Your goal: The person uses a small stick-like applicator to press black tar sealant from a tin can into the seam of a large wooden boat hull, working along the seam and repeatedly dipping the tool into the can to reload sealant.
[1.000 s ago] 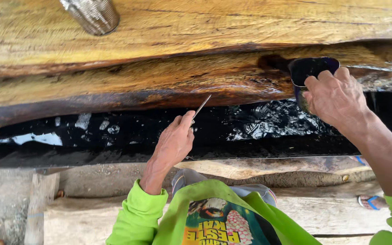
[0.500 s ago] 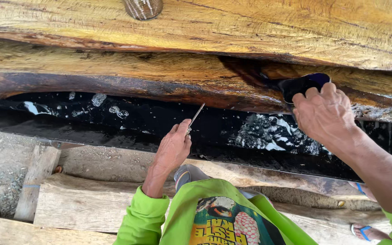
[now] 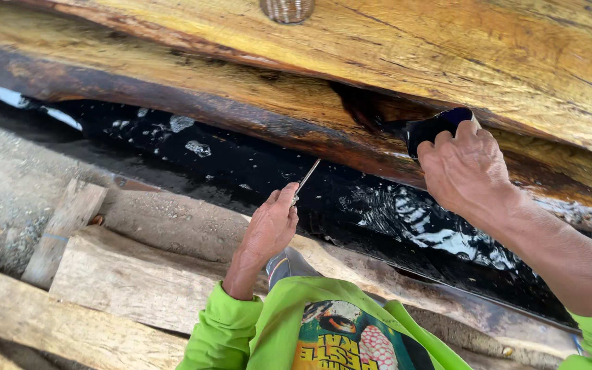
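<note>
My left hand (image 3: 269, 228) pinches a thin metal stick (image 3: 307, 177) that points up and to the right, toward the black wet-looking band (image 3: 405, 212) under the big wooden slab (image 3: 378, 55). My right hand (image 3: 464, 168) grips a small dark blue cup-like container (image 3: 436, 127) and holds it against a dark hollow (image 3: 364, 109) in the slab's lower edge. Both arms wear bright green sleeves.
A grey ribbed cylinder (image 3: 288, 8) stands on the slab at the top edge. Rough timber planks (image 3: 125, 274) lie below my left hand, with gravelly ground (image 3: 8, 192) to the left. White scraps (image 3: 15, 99) cling to the black band at far left.
The view has swung, so the slab now slants down to the right. My right hand with the container shifted right along the slab edge; my left hand keeps its grip on the stick.
</note>
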